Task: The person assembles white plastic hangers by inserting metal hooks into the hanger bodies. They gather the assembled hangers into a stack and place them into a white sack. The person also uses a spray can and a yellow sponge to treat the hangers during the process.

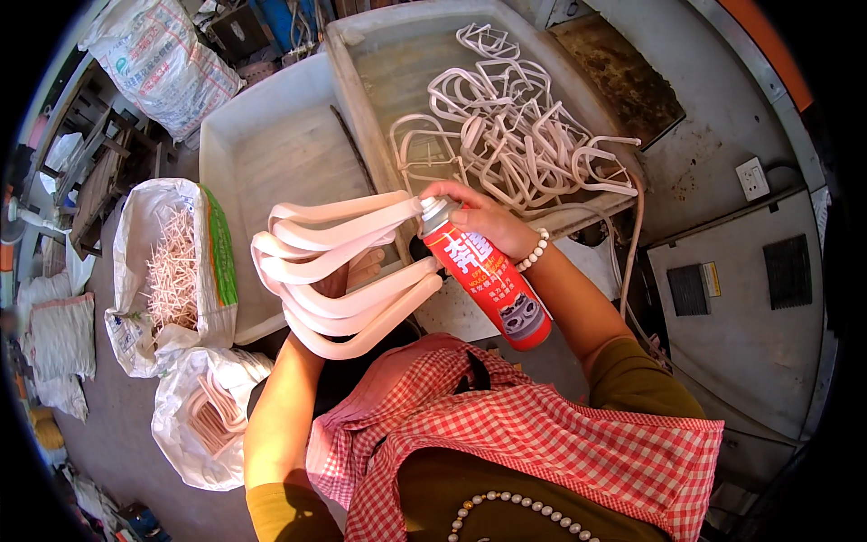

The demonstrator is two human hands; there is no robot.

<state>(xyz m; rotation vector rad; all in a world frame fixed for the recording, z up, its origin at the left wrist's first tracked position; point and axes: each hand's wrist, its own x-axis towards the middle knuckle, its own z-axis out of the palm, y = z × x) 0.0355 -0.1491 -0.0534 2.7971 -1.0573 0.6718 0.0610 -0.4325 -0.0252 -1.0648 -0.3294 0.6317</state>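
My right hand [495, 224], wearing a white bead bracelet, is wrapped round a red spray can [492, 287]. Its index finger lies on top at the white nozzle, which is beside the bundle's upper right end. The can tilts, with its base toward my right forearm. In my left hand [332, 282] is a bundle of several pale pink bent plastic pieces [361, 303], shaped like curved handles and stacked in a fan. Most of the left hand's fingers are hidden behind and between them. Whether any spray is coming out cannot be seen.
Ahead stands a water-filled tub [379, 72] with a heap of similar pink pieces [515, 135]. A second pale tub [271, 172] adjoins it on the left. Open white sacks [122, 271] hold thin pink sticks and bent pieces. A hose [635, 244] runs down beside the machine panel [741, 289].
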